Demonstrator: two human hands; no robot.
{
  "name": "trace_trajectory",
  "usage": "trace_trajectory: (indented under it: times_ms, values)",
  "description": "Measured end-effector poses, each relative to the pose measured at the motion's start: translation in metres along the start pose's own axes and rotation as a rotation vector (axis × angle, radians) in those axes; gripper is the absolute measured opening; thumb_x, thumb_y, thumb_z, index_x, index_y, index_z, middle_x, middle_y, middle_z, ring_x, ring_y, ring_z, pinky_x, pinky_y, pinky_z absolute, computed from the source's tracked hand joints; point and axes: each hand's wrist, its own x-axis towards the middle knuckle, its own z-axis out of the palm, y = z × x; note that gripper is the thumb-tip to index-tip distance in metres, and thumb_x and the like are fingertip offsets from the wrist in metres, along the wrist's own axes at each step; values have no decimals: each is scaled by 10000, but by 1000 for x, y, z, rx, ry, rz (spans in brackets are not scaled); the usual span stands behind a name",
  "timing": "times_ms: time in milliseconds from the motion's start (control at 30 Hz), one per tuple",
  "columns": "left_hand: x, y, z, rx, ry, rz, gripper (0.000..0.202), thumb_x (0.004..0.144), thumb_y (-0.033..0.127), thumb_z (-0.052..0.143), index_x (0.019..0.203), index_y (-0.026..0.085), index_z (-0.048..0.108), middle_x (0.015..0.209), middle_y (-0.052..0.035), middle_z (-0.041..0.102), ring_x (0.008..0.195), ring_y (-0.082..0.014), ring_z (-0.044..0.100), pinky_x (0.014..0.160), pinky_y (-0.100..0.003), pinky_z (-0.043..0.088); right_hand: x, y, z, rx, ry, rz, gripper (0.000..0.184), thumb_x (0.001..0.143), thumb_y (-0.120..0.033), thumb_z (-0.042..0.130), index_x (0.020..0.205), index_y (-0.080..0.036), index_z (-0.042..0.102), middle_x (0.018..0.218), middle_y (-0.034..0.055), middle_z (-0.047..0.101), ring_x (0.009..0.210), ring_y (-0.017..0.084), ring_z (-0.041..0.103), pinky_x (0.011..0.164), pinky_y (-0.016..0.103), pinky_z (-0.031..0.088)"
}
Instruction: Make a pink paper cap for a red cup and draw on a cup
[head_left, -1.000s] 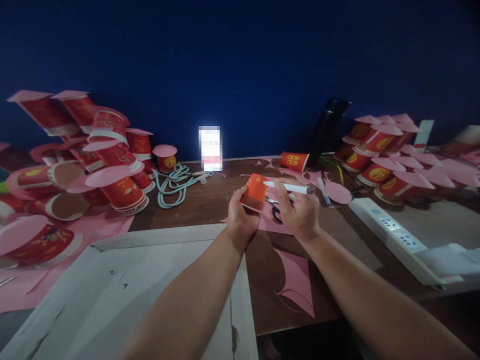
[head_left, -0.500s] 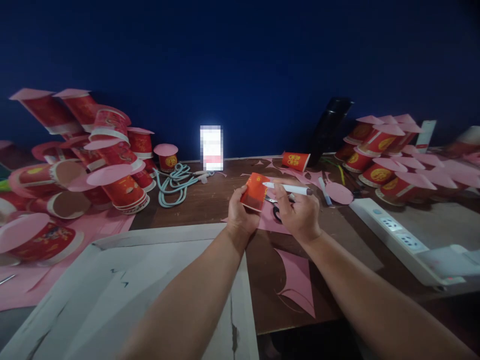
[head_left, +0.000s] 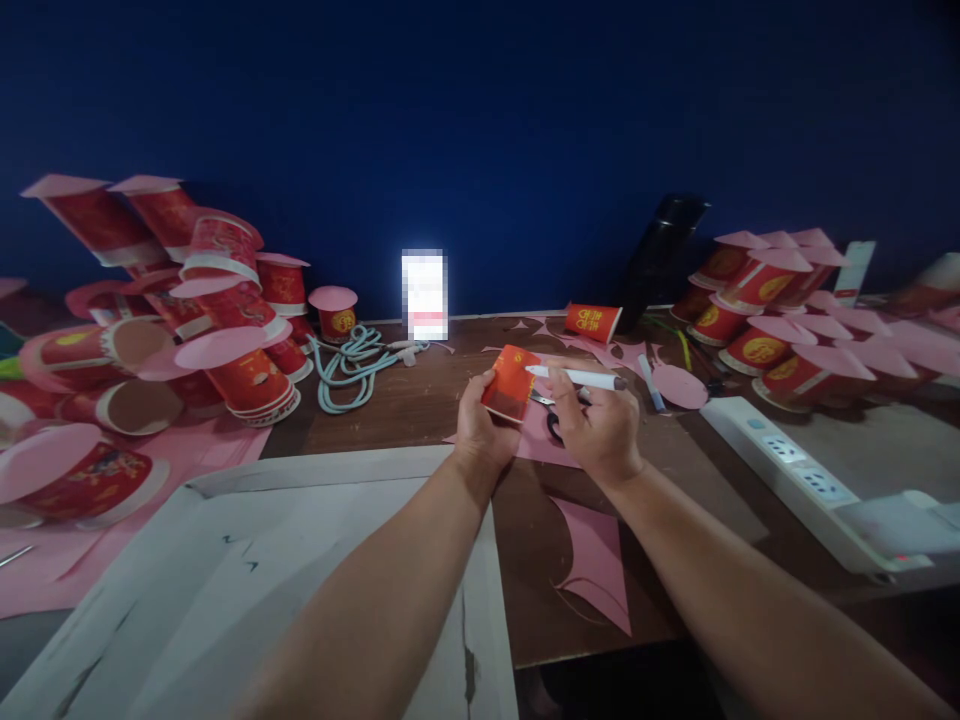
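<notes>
My left hand (head_left: pixel 484 425) is closed round a red paper cup (head_left: pixel 511 385) with gold print, held tilted above the table. A white marker pen (head_left: pixel 581 377) is gripped in my right hand (head_left: pixel 606 425), its tip pointing left at the cup's side; whether the tip touches is too fine to tell. Beneath and between the hands lie scissors with black handles (head_left: pixel 553 428), partly hidden by my right hand, on a piece of pink paper (head_left: pixel 534 447). Another red cup (head_left: pixel 592 322) rests on its side behind them.
Red cups with pink paper discs (head_left: pixel 247 370) are piled at left, and more such cups (head_left: pixel 765 350) at right. A white power strip (head_left: pixel 780 480), a coiled pale cable (head_left: pixel 349 370), a black bottle (head_left: pixel 664 250), a white board (head_left: pixel 322 560) and pink scraps (head_left: pixel 596 560) surround the hands.
</notes>
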Motion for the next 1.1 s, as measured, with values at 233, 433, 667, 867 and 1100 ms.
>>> trace_trajectory:
  times_ms: [233,433,667,867,1100]
  values:
    - [1,0,-1,1,-21,18,124,709,266,621,778,163,630,792,-45,666,809,-186,625,805,-312,430,-1,0,1,-48,3,16,202,880,-317,517,918,-202,679,848,57,715,846,185,666,779,321,500]
    - [-3,1,2,18,1,49,120,689,263,646,753,167,613,742,-26,642,764,-165,608,790,-303,416,-1,-1,-3,16,61,70,196,878,-295,517,945,-192,670,845,57,715,773,178,669,751,324,520]
    - [-2,0,0,18,-30,61,145,691,263,645,780,151,617,782,-32,647,720,-140,594,793,-292,420,-3,-3,-4,45,86,43,177,865,-284,536,945,-204,672,786,38,709,709,166,666,689,307,523]
    - [-5,-1,3,42,-41,25,124,704,251,646,776,152,626,789,-39,657,730,-145,605,796,-291,428,-2,-6,-2,57,71,-19,142,858,-244,539,895,-207,670,834,48,710,792,178,664,751,324,519]
    - [-9,-2,5,63,-123,33,89,704,246,646,743,168,628,768,-27,663,742,-154,621,818,-297,435,-2,-4,0,51,61,-31,133,854,-252,542,845,-221,671,826,45,712,823,188,665,766,344,527]
